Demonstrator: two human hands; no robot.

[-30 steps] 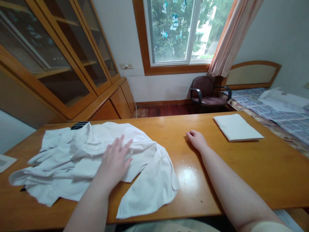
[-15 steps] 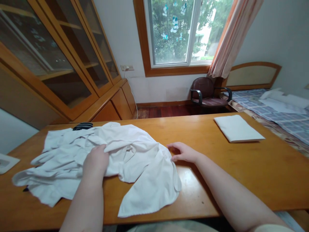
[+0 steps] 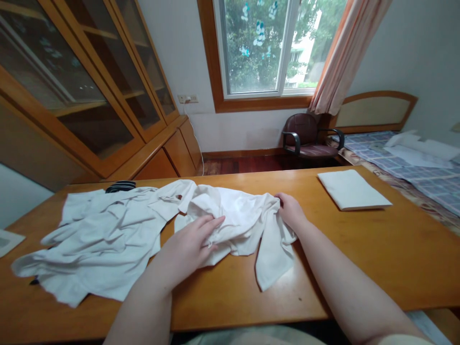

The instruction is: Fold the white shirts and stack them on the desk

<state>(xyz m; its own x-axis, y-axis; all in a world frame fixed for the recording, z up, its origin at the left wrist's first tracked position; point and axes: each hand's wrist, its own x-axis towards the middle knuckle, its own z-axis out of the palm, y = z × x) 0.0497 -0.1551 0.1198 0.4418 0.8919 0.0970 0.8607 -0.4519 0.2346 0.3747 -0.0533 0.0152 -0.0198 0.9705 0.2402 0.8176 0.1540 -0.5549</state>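
A crumpled white cloth garment (image 3: 237, 215) lies bunched in front of me on the wooden table. My right hand (image 3: 292, 211) pinches its upper right corner, and a loose flap hangs below that grip onto the table. Against the garment's left side rests my left hand (image 3: 196, 239), with finger and thumb apart on the fabric. Left of it, a second heap of white cloth (image 3: 108, 244) is spread in wrinkled layers. A narrow strip of table shows between much of the two, though they come close near the top.
Behind the heap sits a dark striped item (image 3: 120, 186). A folded white piece (image 3: 354, 190) lies at the table's (image 3: 359, 268) right. Pale paper-like material (image 3: 10, 242) is at the left edge. Beyond stand a cabinet (image 3: 158, 153), a chair (image 3: 304, 136) and a bed (image 3: 406, 153).
The nearer white garment has been drawn right, away from the heap, and bunched up. My left hand has moved right off the heap; my right hand has moved up and right, gripping the corner.
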